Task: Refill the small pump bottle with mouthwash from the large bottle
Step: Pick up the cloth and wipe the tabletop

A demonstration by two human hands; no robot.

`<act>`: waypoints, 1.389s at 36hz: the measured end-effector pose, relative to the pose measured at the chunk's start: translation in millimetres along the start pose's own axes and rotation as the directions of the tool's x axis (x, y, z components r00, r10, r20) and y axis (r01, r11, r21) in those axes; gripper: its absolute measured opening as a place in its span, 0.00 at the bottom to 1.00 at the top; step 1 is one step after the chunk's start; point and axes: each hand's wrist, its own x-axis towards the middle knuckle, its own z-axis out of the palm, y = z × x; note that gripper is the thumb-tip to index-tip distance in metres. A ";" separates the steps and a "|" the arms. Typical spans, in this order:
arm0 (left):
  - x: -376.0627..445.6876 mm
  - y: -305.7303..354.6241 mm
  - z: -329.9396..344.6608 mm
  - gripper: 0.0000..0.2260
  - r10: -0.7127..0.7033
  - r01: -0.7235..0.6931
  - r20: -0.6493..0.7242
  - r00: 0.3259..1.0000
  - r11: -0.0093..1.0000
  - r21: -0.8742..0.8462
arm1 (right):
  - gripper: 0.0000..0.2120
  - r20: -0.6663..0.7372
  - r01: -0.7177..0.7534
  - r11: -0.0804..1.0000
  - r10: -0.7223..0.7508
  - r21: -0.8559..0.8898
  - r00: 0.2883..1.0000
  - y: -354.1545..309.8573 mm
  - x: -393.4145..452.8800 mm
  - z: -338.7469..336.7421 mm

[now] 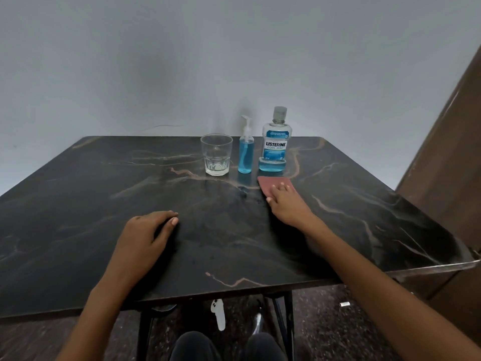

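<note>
The small pump bottle stands upright at the back of the table, mostly full of blue liquid, its white pump on top. Right beside it stands the large mouthwash bottle, capped, with only a low band of blue liquid at its base. My right hand lies flat in front of the large bottle, fingers pressing on a reddish-brown cloth. My left hand rests on the table nearer to me, fingers loosely curled, holding nothing.
An empty clear drinking glass stands left of the pump bottle. All sit on a dark marble-patterned table against a grey wall. A brown panel rises at the right. My knees show below the table's front edge.
</note>
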 end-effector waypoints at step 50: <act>-4.4 -9.7 0.4 0.09 -0.143 0.112 -0.212 0.967 0.982 -0.154 | 0.20 0.128 0.554 0.784 -0.602 0.279 0.788 -7.2 -60.1 -3.6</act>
